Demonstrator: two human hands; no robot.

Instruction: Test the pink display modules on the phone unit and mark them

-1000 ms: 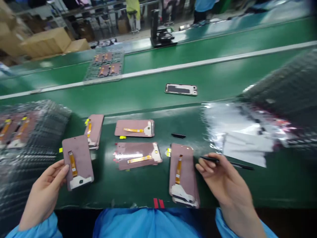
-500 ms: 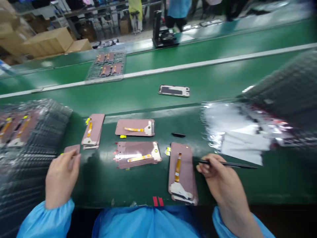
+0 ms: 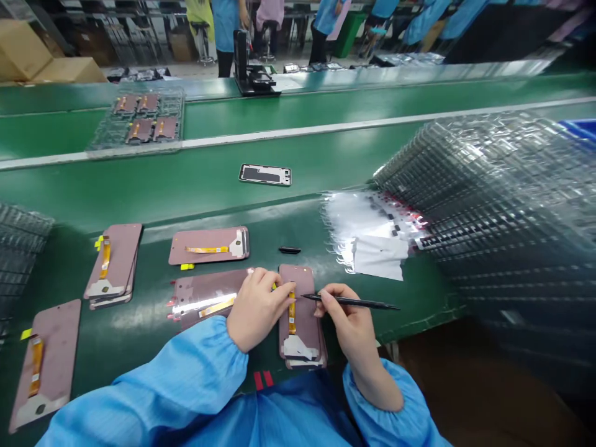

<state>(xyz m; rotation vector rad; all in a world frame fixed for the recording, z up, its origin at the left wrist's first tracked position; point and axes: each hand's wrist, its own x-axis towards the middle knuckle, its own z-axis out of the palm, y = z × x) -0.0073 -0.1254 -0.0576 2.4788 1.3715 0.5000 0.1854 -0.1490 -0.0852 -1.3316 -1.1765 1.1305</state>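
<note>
My right hand point(image 3: 347, 313) grips a slim black pen point(image 3: 367, 303), its tip pointing left over the upper right of a stack of phone screens point(image 3: 302, 316). The top screen there has a pinkish-brown back, an orange flex cable point(image 3: 292, 318) and a white patch at its lower end. My left hand point(image 3: 261, 304) rests at that stack's left edge, fingers bent and closed near the cable and a yellow tab. What its fingertips hold is hidden. The left wrist partly covers a film-covered screen point(image 3: 195, 293). Above the stack lies a small black pen cap point(image 3: 289, 249).
More screens lie leftward: a sideways stack point(image 3: 205, 242), an upright stack point(image 3: 112, 261) and one screen point(image 3: 49, 354) at the lower left. White film sheets point(image 3: 379, 254) and tall clear tray piles point(image 3: 488, 180) stand right. A phone frame point(image 3: 265, 176) lies beyond. People stand in the background.
My left hand has let go of the screen at the lower left and moved right to the stack. The pen now points over the top screen. The view has swung right.
</note>
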